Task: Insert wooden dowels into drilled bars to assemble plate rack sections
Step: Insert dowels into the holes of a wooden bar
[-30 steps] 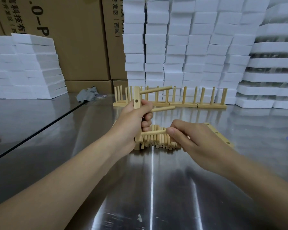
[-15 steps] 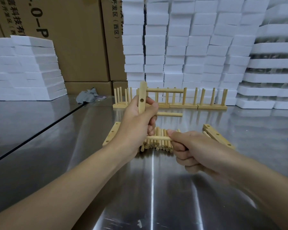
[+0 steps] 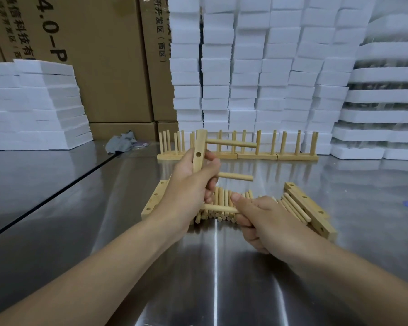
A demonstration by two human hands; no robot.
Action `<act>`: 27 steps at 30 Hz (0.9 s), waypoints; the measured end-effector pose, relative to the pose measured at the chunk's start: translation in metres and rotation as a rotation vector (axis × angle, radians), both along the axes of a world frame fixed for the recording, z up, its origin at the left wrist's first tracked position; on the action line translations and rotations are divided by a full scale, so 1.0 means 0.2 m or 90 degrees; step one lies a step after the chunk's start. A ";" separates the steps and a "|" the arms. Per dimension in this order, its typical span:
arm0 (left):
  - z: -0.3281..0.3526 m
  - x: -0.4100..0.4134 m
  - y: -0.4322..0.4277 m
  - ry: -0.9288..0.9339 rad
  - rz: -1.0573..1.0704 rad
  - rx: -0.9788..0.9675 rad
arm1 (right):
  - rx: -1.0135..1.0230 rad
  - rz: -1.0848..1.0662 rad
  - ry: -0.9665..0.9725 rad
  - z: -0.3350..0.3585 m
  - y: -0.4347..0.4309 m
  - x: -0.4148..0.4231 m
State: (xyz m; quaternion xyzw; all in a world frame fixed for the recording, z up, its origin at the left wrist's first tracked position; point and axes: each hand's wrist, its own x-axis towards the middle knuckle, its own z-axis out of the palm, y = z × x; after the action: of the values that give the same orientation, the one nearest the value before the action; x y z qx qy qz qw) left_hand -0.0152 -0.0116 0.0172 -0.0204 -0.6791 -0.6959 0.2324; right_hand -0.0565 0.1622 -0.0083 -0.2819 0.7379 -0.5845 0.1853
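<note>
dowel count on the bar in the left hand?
3: top dowel, middle dowel, and a lower dowel pinched by the right hand; whether it is seated is hidden behind the left hand gripping the bar.

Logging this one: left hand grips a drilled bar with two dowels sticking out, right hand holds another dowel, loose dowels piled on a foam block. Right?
No: in the head view the loose dowels lie directly on the metal table, not on foam. The rest holds.
</note>
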 end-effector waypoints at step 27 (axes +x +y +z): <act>-0.03 -0.03 0.13 -0.199 -0.071 0.265 | -0.095 -0.197 0.307 0.08 0.03 -0.01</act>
State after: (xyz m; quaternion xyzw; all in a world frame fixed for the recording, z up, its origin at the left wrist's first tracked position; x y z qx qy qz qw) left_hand -0.0208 0.0137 0.0116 0.0980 -0.5472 -0.8269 0.0853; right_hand -0.0578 0.1672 0.0068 -0.3096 0.7498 -0.5747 -0.1080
